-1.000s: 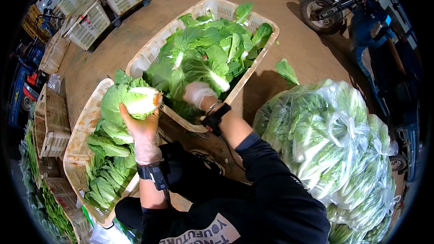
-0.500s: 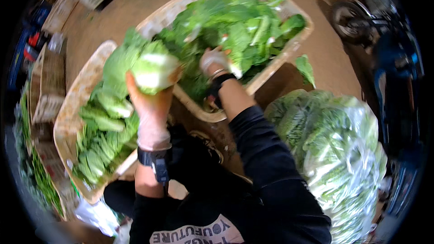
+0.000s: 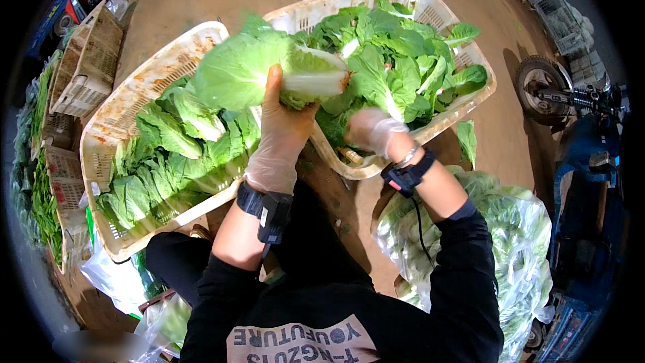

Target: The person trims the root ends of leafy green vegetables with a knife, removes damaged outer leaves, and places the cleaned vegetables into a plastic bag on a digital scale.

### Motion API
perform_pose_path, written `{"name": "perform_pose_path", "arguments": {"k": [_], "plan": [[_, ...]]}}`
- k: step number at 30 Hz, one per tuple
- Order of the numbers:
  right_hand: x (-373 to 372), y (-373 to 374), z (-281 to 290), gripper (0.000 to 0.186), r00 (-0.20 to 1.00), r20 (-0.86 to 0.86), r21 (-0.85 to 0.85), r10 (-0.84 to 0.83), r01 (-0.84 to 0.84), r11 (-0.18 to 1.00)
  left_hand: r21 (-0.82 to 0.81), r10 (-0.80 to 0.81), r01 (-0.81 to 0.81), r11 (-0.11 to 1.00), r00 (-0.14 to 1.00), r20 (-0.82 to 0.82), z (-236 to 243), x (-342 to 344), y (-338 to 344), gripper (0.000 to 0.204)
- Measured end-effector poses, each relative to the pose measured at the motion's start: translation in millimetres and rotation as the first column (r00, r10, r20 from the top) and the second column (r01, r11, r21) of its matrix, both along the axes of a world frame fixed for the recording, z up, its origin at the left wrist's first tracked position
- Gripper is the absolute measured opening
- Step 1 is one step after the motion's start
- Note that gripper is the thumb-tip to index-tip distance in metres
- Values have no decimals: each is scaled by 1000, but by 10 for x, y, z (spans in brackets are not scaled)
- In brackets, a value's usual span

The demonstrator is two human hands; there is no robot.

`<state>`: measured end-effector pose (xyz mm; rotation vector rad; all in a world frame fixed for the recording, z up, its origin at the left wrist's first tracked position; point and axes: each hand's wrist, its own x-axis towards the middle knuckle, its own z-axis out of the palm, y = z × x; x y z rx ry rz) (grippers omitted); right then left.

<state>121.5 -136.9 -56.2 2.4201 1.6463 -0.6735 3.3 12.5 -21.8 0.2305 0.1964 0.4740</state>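
Note:
My left hand [image 3: 285, 131], in a clear glove, is wrapped round a head of Chinese cabbage [image 3: 235, 77]. The cabbage lies sideways, its white stem end and browned root pointing right, above the gap between two crates. Over the near edge of the right crate [image 3: 420, 136], my gloved right hand [image 3: 375, 129] is curled and slightly blurred; what its fingers hold, if anything, is hidden. Loose green leaves [image 3: 396, 60] fill that crate. Just below the right hand sits a small tan, ringed piece [image 3: 351, 156]. Several cabbages [image 3: 171, 181] are in the left crate [image 3: 138, 111].
A big clear plastic bag of cabbages [image 3: 497, 249] stands at my right. One fallen leaf [image 3: 466, 141] lies on the brown floor beside the right crate. A motorcycle wheel [image 3: 543, 91] is at the far right. More crates [image 3: 87, 67] with greens line the left side.
The cabbage in my left hand has turned so its stem end points right. My right hand has drawn back from the leaves to the crate's near edge. The whole view has shifted.

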Motion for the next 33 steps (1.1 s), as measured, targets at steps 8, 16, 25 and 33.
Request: {"name": "perform_pose_path", "arguments": {"k": [8,16,25,33], "plan": [[66,131,-756,25,930,-329,-512,164,-322,797,-67,19,-16,998,999,39,-7,-27,40,51],[-150,-234,36,19,945,-288,-117,-155,126,985,-37,1,1,999,998,58,-46,-179,132,55],[-1015,-967,457,58,68,-992,98,109,949,299,-300,-68,91,949,994,87,-155,-84,163,56],[-1271,-368,302,27,647,-612,725,-454,689,5,-282,-105,122,952,992,74,85,-136,-311,55]]}}
